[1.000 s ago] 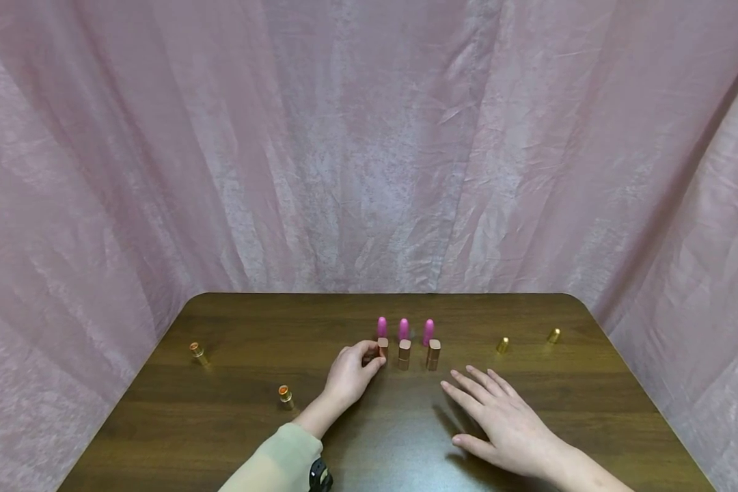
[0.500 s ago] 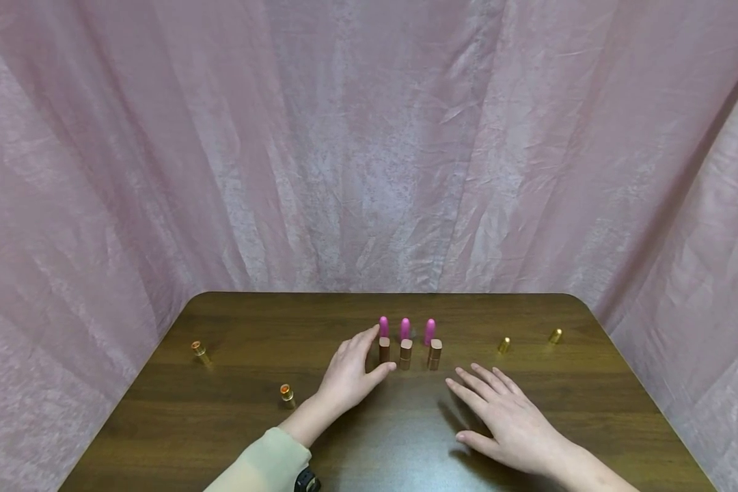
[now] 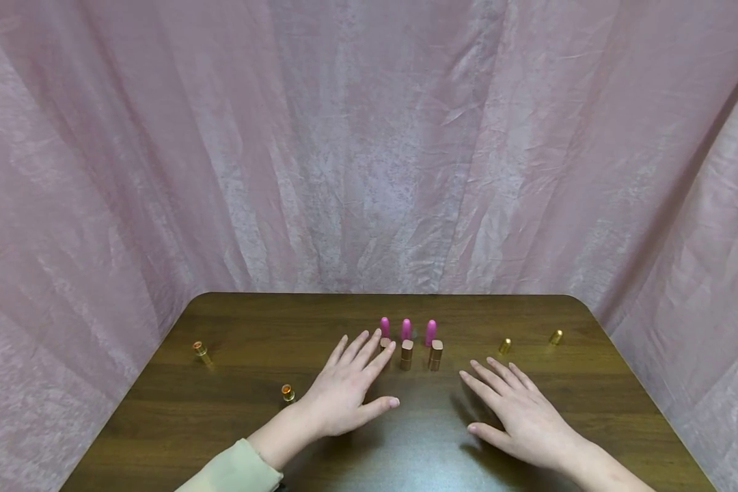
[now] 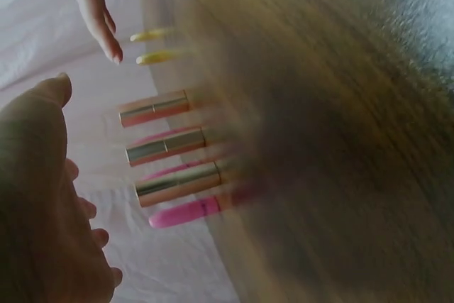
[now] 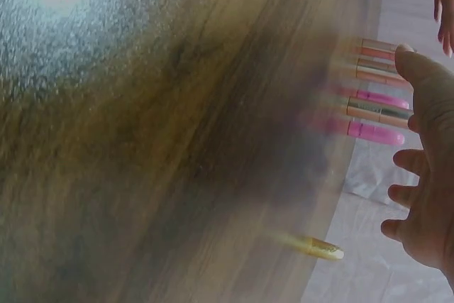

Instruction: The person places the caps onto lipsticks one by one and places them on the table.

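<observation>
My left hand (image 3: 341, 396) hovers with spread fingers just in front of the leftmost rose-gold lipstick tube (image 3: 385, 341), hiding most of it, and holds nothing. Two more rose-gold tubes, a middle one (image 3: 406, 357) and a right one (image 3: 435, 356), stand upright in the same row. Close behind them is a row of pink bullet-shaped tubes (image 3: 430, 333). To the right, my right hand (image 3: 525, 420) is spread above the table, its fingers empty. In the left wrist view the rose-gold tubes (image 4: 167, 147) stand beyond my thumb, apart from it.
Two gold tubes with orange-red tops stand at left: a farther one (image 3: 201, 352) and a nearer one (image 3: 288, 393) by my left wrist. Two small gold bullet-shaped pieces (image 3: 505, 346) stand at right. Pink curtains (image 3: 369, 150) hang behind the brown wooden table (image 3: 160, 410).
My left hand has let go of the leftmost rose-gold tube, spread its fingers and drawn back toward me. My right hand has shifted slightly right. The tubes stand in the same places.
</observation>
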`<state>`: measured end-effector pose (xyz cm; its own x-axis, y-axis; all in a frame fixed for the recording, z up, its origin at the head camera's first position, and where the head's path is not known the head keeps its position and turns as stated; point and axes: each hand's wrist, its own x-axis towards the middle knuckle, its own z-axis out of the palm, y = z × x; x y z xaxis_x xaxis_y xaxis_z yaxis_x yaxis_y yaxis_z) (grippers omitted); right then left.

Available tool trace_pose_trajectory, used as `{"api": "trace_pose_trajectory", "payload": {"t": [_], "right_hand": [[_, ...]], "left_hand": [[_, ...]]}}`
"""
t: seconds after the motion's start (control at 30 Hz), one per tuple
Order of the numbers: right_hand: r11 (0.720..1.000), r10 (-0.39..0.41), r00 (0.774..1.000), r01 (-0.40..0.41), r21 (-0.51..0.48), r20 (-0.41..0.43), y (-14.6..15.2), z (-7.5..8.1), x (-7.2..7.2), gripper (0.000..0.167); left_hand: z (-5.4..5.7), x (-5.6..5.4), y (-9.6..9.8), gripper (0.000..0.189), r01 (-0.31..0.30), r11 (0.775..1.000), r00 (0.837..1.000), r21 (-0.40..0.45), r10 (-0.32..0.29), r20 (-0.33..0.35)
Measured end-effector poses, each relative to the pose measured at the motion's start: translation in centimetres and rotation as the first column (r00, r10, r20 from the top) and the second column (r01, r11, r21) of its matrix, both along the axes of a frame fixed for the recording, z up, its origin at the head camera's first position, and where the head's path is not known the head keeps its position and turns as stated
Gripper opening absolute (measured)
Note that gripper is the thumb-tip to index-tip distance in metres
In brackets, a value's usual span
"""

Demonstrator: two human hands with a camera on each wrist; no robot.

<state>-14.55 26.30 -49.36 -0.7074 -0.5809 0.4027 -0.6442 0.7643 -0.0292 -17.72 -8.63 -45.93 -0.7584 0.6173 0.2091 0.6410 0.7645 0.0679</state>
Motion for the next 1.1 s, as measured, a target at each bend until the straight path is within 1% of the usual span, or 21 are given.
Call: {"api": "trace_pose_trajectory", "payload": {"t": [0.13,0.23,0.4,0.6,0.73,0.83,0.93,1.03,1.1], "right_hand": [[1.0,-0.02,1.0,0.019,0.01,0.005,0.2,-0.1,-0.1,0.082],[0.999,-0.03,1.0,0.03,0.018,0.008,0.3,-0.1,-0.2,0.082],[0.998,-0.051,0.998,0.05,0.024,0.032,0.6,0.0,-0.3,0.081],[0.995,-0.096,0.993,0.095,0.029,0.063,1.4,0.0,-0.9,0.079],[0.99,-0.14,0.985,0.137,0.031,0.099,2.5,0.1,-1.8,0.077],[0.982,-0.191,0.972,0.189,0.028,0.139,3.7,0.5,-2.8,0.075],[0.966,-0.258,0.954,0.258,0.02,0.151,5.2,0.9,-4.1,0.072],[0.94,-0.337,0.931,0.341,-0.005,0.143,7.1,1.2,-5.7,0.063],[0.917,-0.388,0.908,0.397,-0.031,0.158,8.3,1.3,-6.7,0.059]], "left_hand": [[0.1,0.8,0.0,0.086,0.045,0.998,0.998,-0.046,-0.046,-0.033],[0.0,1.4,0.2,0.085,0.08,0.994,0.996,-0.071,-0.084,-0.044],[-0.1,2.2,0.6,0.084,0.14,0.985,0.989,-0.098,-0.144,-0.032],[-0.4,2.7,1.1,0.083,0.176,0.978,0.984,-0.109,-0.178,-0.017],[-0.5,3.1,1.8,0.082,0.197,0.974,0.98,-0.114,-0.197,0.006],[-0.6,3.4,2.7,0.082,0.214,0.969,0.977,-0.126,-0.214,0.01],[-0.7,3.6,3.8,0.083,0.231,0.962,0.972,-0.144,-0.235,-0.007],[-0.9,3.7,5.2,0.082,0.245,0.955,0.967,-0.17,-0.253,-0.029],[-1.1,3.6,6.2,0.083,0.253,0.95,0.964,-0.185,-0.263,-0.032]]}}
